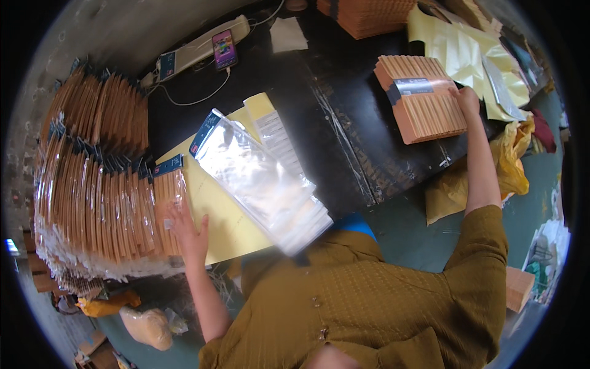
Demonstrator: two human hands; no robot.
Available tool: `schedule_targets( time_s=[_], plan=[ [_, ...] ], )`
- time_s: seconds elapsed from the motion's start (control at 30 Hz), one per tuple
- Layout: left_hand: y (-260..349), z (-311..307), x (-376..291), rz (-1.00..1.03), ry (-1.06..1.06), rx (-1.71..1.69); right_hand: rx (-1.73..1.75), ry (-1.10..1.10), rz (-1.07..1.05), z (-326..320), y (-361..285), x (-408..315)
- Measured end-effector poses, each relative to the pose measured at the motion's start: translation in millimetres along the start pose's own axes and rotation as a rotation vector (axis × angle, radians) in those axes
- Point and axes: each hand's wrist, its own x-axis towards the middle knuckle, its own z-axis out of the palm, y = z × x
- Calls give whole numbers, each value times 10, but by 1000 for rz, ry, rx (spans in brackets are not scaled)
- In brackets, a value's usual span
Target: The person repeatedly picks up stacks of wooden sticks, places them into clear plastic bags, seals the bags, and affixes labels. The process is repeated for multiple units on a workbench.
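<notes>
My left hand [189,230] rests with its fingers apart on the nearest bagged pack of brown slatted pieces [171,189], at the end of a long row of such packs [106,198]. Beside it, a pile of clear plastic sleeves with dark blue headers [253,175] lies on a yellow sheet [212,230]. At the right, my right hand [465,99] touches the right edge of a banded stack of brown slatted pieces [426,113]; a dark printed band [412,86] runs round that stack. Whether the fingers grip the stack is hard to tell.
A phone [224,50] on a white cable lies at the back, by a power strip [203,44]. More brown stacks [368,16] stand at the far edge. Crumpled yellow sheeting [465,55] lies at the right, and a yellow plastic bag [511,161] sits by the table's edge.
</notes>
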Motion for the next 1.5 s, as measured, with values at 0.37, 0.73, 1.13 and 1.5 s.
schedule_targets(
  time_s=[0.37, 0.73, 1.13, 1.5],
  plan=[
    [1854, -1796, -266, 1111, 47, -874, 1076, -282, -145, -1250, -472, -283],
    [2057, -1979, -863, 1115, 233, -972, 122, 43, -879, -1947, -2559, -3137],
    [1856, -1961, -999, 1102, 206, -967, 491, -180, -459, -515, -2006, -3412],
    [1816, -786, -459, 292, 53, -944, 1701, -750, 815, -156, -1264, -4471]
  ],
)
